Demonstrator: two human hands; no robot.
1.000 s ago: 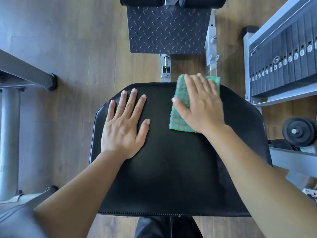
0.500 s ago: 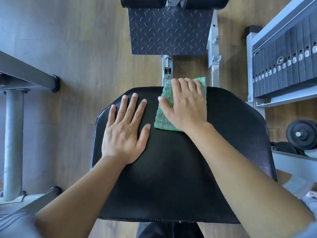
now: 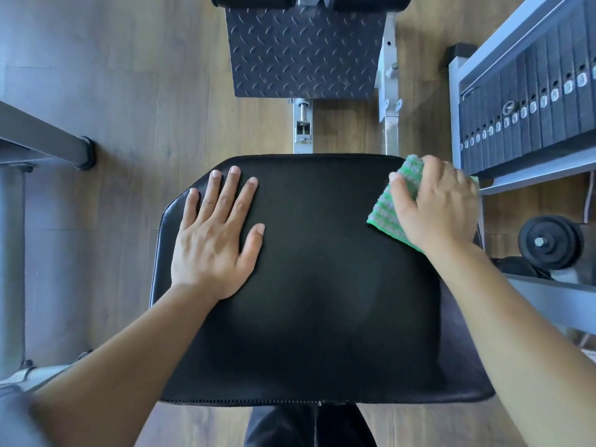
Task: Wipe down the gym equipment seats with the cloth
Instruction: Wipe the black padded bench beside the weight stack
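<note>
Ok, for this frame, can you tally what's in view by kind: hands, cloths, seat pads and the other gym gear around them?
hands: 2 (left hand, right hand)
cloth: 1
seat: 1
tread plate: 1
weight stack: 1
weight disc: 1
total: 7

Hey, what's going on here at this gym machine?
A person is wiping a black padded seat. Their right hand holds a green cloth against the seat's far right corner, fingers curled over it. The left hand rests flat on the seat's left side, fingers spread. A weight stack stands just to the right.
</note>
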